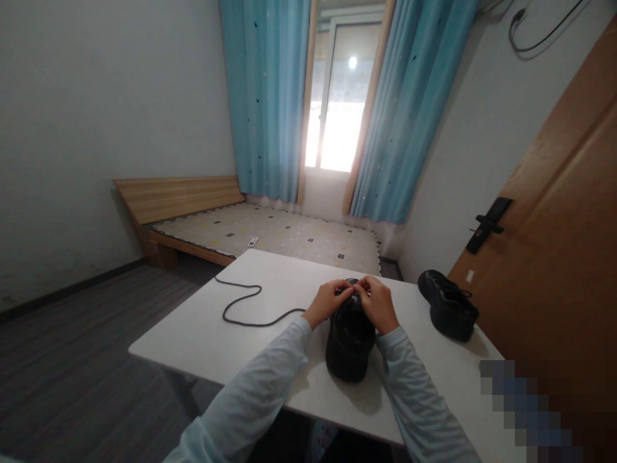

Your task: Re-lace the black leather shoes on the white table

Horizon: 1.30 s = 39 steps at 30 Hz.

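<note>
a room with pale grey walls and a dark plank floor (pixel 72 386) surrounds a white rectangular desk (pixel 193 341), which fills the lower middle of the frame. behind it, left of centre, is a wooden bed frame (pixel 183 193) with a pale patterned mattress (pixel 284 235); blue curtains (pixel 267 96) hang at the upper centre beside a bright window (pixel 342 128), and a brown wooden door (pixel 544 212) stands at the right.

the black low-cut shoe (pixel 351 354) sits on the desk just right of the frame's centre, in the lower half. its long axis runs nearly up and down the frame, heel toward the bottom edge and front pointing away from the person. the left hand (pixel 331 299) comes in from its left side and the right hand (pixel 378 301) from its right, about equally near; they meet over the lacing area, beyond the ankle opening, so the heel lies below them in the frame.

both hands have bent fingers with the tips drawn together at the shoe; whether they pinch a lace cannot be told. a thin dark cord (pixel 248 323) curves across the desk toward the left wrist, its end there hidden. a second black laced shoe (pixel 453 312) lies well apart, near the desk's right edge.
</note>
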Available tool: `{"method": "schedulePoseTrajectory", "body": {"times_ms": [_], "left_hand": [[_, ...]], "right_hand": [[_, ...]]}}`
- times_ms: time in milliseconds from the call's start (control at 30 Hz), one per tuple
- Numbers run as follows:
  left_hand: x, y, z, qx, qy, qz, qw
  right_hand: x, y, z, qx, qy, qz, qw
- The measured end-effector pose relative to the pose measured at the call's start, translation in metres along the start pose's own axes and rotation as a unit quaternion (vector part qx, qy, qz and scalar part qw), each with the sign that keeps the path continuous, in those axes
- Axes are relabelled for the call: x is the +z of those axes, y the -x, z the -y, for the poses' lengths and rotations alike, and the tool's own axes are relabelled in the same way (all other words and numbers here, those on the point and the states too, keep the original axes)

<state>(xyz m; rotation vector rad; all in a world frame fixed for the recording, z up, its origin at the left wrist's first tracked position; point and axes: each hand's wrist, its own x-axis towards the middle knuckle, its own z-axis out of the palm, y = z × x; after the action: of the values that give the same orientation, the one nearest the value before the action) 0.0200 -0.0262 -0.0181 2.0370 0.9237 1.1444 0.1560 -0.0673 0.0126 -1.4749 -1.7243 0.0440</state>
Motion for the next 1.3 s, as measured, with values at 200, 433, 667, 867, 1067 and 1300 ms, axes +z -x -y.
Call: {"method": "schedulePoseTrajectory", "body": {"times_ms": [200, 433, 667, 867, 1067, 1300], "left_hand": [[0.001, -0.001, -0.001, 0.003, -0.001, 0.006, 1.0], [-0.001, 0.002, -0.014, 0.022, 0.026, -0.014, 0.999], [-0.001, 0.002, -0.025, 0.041, 0.033, -0.022, 0.998], [-0.004, -0.003, -0.029, 0.049, 0.034, 0.002, 0.998], [-0.01, -0.018, -0.042, 0.049, 0.098, -0.005, 0.994], [-0.004, -0.039, -0.054, 0.053, -0.037, 0.077, 0.995]], "right_hand": [[-0.004, -0.003, -0.01, 0.043, -0.034, -0.028, 0.998], [-0.011, -0.005, -0.032, 0.14, -0.03, 0.038, 0.989], [-0.024, -0.004, -0.04, 0.235, -0.119, 0.102, 0.959], [-0.03, -0.004, -0.04, 0.283, -0.18, 0.125, 0.934], [-0.033, -0.005, -0.034, 0.33, -0.225, 0.109, 0.91], [-0.034, -0.006, -0.031, 0.358, -0.267, 0.103, 0.889]]}}
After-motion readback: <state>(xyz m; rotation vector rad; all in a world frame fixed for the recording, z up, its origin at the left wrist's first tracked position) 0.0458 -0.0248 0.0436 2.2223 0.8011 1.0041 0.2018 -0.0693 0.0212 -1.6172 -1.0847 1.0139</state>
